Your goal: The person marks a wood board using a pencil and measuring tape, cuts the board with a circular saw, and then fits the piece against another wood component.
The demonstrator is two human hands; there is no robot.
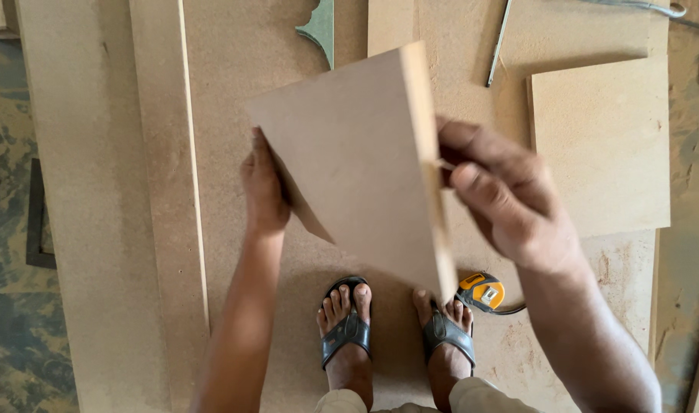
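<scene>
Holding a cut piece of fibreboard (357,160) up in front of the body, the person stands on large brown sheets (97,191) that lie flat on the floor. The piece is tilted, so one broad face and the pale cut edge on its right side both show to the camera; it seems to be held so for looking at the edge.

The left hand (263,191) takes the piece from the left side. Its fingers are closed around the board's edge, with the thumb on the near face and the others hidden behind, so it carries most of the weight, I judge.

The right hand (506,195) is at the right edge. The thumb and first finger are pinched together on something thin and pale at that edge, maybe a splinter or a pencil; it is too small and blurred to tell. The other fingers are loosely curled.

Below, both feet in dark sandals (348,329) stand on the sheet, and a yellow tape measure (481,292) lies just beside the right foot, its tape running off to the right. A smaller rectangular panel (602,145) lies flat to the right, well apart from the held piece. A thin metal rod (499,42) lies at the top, and a green curved offcut (319,27) shows near the top middle.
</scene>
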